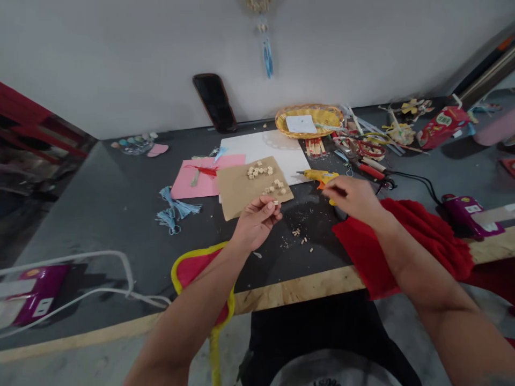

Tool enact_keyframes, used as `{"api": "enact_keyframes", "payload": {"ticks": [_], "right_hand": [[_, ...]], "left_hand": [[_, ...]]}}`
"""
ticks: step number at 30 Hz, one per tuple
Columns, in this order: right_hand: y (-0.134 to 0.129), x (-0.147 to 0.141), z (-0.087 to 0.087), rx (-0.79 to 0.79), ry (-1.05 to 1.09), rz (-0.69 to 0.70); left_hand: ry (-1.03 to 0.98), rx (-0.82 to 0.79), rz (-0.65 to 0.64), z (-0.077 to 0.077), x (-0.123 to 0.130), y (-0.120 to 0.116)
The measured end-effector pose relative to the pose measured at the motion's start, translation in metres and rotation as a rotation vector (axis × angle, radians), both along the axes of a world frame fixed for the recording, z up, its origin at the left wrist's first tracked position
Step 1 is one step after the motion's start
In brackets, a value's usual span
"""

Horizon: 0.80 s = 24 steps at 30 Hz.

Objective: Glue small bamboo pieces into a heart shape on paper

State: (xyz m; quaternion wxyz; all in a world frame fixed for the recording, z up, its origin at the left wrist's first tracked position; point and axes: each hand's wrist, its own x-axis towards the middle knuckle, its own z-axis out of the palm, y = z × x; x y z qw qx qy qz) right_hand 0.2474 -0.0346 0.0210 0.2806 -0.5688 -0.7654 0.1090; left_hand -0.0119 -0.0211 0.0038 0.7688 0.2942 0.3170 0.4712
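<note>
- My left hand (258,219) pinches a tiny pale wood-like piece (276,202) between thumb and fingertips, near the front edge of a flat brown card sheet (237,195)
- This piece looks light, stiff and dry; I judge a gentle pinch on its sides is best, since something so small could slip out
- My right hand (353,197) is curled beside the handle of a yellow plastic glue gun (321,175) with an orange trigger; I cannot tell whether it grips
- The gun should be light and rigid, best held by the handle, away from its possibly hot dark nozzle (300,172)
</note>
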Motion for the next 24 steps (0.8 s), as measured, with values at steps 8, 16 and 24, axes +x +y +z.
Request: {"api": "enact_keyframes", "payload": {"ticks": [8,16,24], "right_hand": [[-0.023,-0.046,-0.025,-0.129,-0.134,0.703],[-0.023,-0.053,-0.020,0.012,-0.069,0.577],[-0.028,-0.062,-0.013,0.159,0.453,0.219]], "left_hand": [[0.021,0.012,-0.029,-0.001,0.000,0.000],[0.040,0.018,-0.077,-0.003,0.000,-0.002],[0.080,-0.001,-0.153,-0.004,0.005,-0.009]]}}
